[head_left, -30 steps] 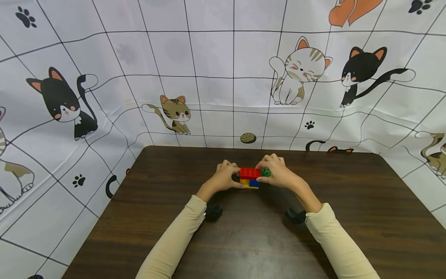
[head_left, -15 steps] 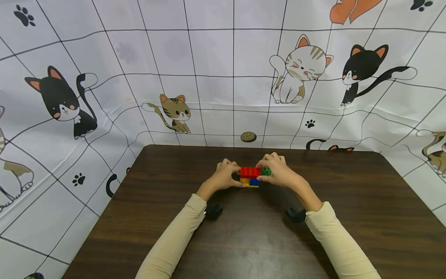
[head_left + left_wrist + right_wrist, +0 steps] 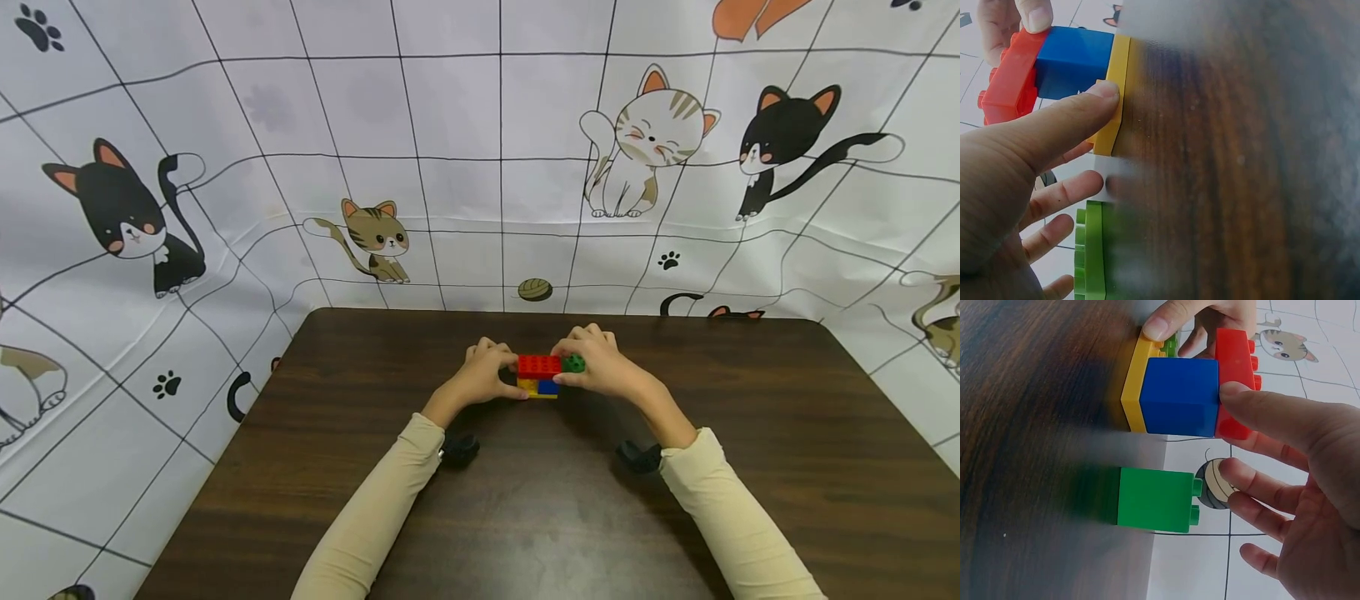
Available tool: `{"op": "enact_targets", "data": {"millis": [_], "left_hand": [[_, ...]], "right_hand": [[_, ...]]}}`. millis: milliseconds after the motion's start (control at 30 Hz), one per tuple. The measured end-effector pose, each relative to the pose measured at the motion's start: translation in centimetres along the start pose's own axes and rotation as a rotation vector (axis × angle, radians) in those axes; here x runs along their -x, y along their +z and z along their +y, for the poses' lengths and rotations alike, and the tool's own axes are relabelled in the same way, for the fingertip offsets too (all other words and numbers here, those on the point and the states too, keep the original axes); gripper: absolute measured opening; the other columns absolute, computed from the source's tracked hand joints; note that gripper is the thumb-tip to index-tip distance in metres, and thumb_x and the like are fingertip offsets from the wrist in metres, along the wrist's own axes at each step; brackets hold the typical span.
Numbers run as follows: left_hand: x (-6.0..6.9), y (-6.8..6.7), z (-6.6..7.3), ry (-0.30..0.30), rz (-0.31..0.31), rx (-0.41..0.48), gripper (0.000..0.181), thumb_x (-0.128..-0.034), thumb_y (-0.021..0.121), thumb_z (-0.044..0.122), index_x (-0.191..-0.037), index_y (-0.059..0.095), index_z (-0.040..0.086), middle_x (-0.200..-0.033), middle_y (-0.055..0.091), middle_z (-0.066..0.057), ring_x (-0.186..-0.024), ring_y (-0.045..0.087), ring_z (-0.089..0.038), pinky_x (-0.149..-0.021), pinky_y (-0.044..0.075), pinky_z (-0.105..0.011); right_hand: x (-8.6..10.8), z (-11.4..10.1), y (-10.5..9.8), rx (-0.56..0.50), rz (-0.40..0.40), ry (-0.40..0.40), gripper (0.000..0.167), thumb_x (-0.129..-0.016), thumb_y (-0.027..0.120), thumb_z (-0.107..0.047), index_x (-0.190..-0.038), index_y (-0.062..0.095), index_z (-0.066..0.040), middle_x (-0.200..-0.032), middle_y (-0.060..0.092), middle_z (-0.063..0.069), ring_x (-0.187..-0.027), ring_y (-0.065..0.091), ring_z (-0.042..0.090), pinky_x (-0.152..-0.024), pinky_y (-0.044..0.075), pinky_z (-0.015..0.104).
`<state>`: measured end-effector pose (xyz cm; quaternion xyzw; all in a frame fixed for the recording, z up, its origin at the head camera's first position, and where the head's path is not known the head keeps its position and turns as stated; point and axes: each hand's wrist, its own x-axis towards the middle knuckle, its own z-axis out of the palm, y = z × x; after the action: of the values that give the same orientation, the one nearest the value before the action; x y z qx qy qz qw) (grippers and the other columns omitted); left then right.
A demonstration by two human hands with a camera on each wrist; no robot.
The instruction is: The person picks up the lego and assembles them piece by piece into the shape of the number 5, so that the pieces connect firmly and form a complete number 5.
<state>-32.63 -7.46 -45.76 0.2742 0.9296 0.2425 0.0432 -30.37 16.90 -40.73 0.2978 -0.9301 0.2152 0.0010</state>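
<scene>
A small stack of toy building bricks stands on the table between both hands. Its base is a yellow plate [image 3: 1116, 106], a blue brick [image 3: 1179, 397] rises from one end of it, and a red brick [image 3: 538, 366] lies across the top. My left hand [image 3: 480, 372] grips the yellow plate's end, thumb along its edge; its fingertips beyond are partly hidden. With thumb and index finger my right hand [image 3: 598, 364] pinches the end of the red brick. Beneath the right hand's other fingers, a green brick [image 3: 1155, 500] stands apart from the stack.
A light green studded plate [image 3: 1093, 250] lies on the table close to the left hand's fingers. The brown wooden table [image 3: 510, 517] meets a white, cat-printed cloth [image 3: 465, 192] at its back edge. Dark wrist cameras hang under both forearms.
The head view has tipped down slightly, so everything sits at a slightly different height in it. Both hands keep their hold on the stack, with no clear movement of the bricks.
</scene>
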Motion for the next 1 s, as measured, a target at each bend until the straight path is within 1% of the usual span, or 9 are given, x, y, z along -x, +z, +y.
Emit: {"op": "enact_targets", "data": {"millis": [267,733,1000], "left_hand": [[0.07,-0.17,0.19,-0.01,0.002,0.009,0.044,-0.0823,0.085,0.043,-0.114,0.075,0.014,-0.115,0.064,-0.004,-0.118,0.042,-0.027,-0.103,0.029,-0.052],[0.14,0.06,0.09,0.001,0.005,0.002,0.044,-0.0822,0.084,0.044,-0.113,0.074,0.014,-0.113,0.064,-0.003,-0.114,0.042,-0.026,-0.103,0.029,-0.053],[0.2,0.03,0.14,-0.005,0.005,0.004,0.044,-0.0823,0.085,0.043,-0.114,0.074,0.014,-0.114,0.064,-0.004,-0.115,0.042,-0.026,-0.104,0.029,-0.053]], "right_hand": [[-0.07,0.02,-0.14,-0.014,-0.001,0.005,0.035,-0.089,0.08,-0.029,-0.116,0.072,-0.009,-0.109,0.061,0.014,-0.109,0.044,0.034,-0.09,0.027,0.052],[0.08,0.15,0.03,-0.006,-0.005,0.013,0.034,-0.089,0.079,-0.031,-0.116,0.072,-0.01,-0.11,0.062,0.013,-0.109,0.044,0.033,-0.09,0.028,0.053],[0.12,0.2,0.05,-0.005,-0.003,0.012,0.035,-0.089,0.079,-0.031,-0.116,0.072,-0.01,-0.112,0.063,0.015,-0.109,0.044,0.033,-0.091,0.029,0.053]]}}
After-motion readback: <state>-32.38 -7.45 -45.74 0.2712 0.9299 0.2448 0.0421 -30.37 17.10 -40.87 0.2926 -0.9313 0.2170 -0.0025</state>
